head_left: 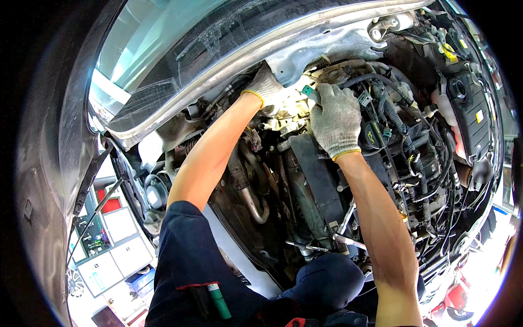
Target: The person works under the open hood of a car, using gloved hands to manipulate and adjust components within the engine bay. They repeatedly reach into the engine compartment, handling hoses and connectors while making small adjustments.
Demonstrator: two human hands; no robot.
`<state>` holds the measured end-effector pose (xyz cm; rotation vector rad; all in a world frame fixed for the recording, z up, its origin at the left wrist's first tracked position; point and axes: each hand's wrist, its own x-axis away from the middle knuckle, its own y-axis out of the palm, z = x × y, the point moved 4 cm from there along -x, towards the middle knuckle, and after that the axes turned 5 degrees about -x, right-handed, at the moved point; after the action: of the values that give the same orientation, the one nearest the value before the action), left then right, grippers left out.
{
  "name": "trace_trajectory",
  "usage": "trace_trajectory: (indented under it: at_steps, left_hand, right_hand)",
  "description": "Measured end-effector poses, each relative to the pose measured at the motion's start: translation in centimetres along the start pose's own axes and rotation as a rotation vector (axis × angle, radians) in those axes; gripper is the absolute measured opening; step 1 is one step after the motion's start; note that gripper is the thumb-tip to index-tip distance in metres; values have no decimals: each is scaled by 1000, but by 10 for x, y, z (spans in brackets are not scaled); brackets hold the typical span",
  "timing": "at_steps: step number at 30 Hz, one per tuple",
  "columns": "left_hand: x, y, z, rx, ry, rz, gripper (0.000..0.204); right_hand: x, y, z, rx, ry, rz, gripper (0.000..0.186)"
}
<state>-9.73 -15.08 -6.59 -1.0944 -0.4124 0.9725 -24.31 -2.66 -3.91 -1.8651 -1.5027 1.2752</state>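
My left hand (pixel 263 87), in a pale knit glove with a yellow cuff, reaches under a bent grey metal shield (pixel 294 57) at the back of the engine bay; its fingers are hidden. My right hand (pixel 335 117), gloved alike, is curled beside a small green piece (pixel 309 91); what it grips is unclear. A bright light shines on the engine parts (pixel 289 114) between my hands. A dark flat engine cover (pixel 305 174) lies below them, with metal wrenches (pixel 348 240) near its lower end.
The windscreen edge (pixel 229 38) runs along the top. Hoses and wiring (pixel 414 163) fill the right side, beside a black reservoir (pixel 471 125). A thin rod (pixel 106 196) stands at the left, with trays (pixel 120 223) beyond it. A dark cap (pixel 329 278) is at the bottom.
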Motion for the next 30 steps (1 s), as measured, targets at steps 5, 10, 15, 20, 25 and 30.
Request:
trace_trajectory:
  at_steps: [5,10,15,20,25,30]
  left_hand:
    - [-5,32,-31,-5,64,18,48]
    - [24,13,-27,107,-310,62,38]
    - [53,-33,-14,262,-584,-7,44]
    - [60,-40,-8,5,-658,71,57]
    - [68,-12,-38,213,-694,233,51]
    - [71,-12,-31,371,-786,183,53]
  right_hand:
    - [0,0,-4,7,-6,-9,23]
    - [-1,-1,3,9,-27,20,22]
    - [-2,-1,3,16,-16,16,23]
    - [-1,2,0,6,-15,4,25]
    - [0,3,-1,-14,-34,29,26]
    - [0,0,4,6,-38,33,27]
